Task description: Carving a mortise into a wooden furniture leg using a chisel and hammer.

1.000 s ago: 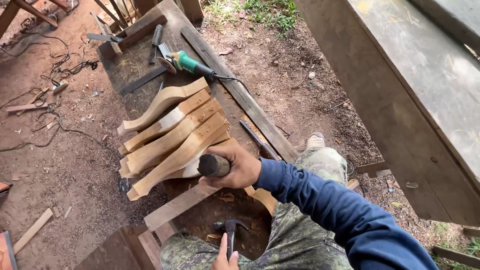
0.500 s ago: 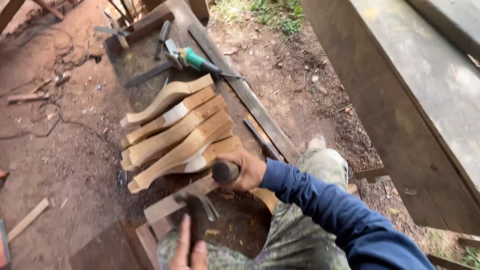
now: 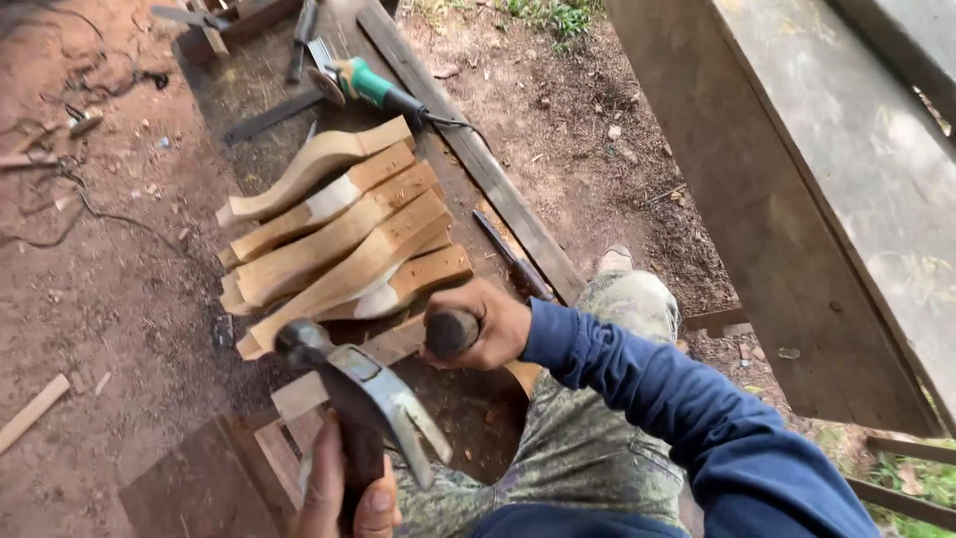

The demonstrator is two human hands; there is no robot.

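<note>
Bare reddish dirt, littered with wood chips and a dark cable, surrounds a low dark work board. On the board lie five curved wooden legs, stacked side by side and touching, their narrow ends pointing to the left. Behind them rests a green-handled grinder, its cord trailing to the right. A grey beam crosses the right side of the view, cut off at the top and right edges.

The right hand, at the end of a blue sleeve, is closed in a full fist around a dark round handle, just beside the near end of the legs. Only the butt of that handle shows; whatever blade or tip it carries is hidden under the fist, so the tool cannot be told. The arm is bent, reaching forward and left across a camouflage-trousered knee.

The left hand sits at the bottom edge, partly cut off; its fingers wrap tight around the shaft of a claw hammer. The hammer is raised close to the camera, its head up and to the left, claw to the right, and it is somewhat blurred. It hides part of a pale plank that lies under the legs.
</note>
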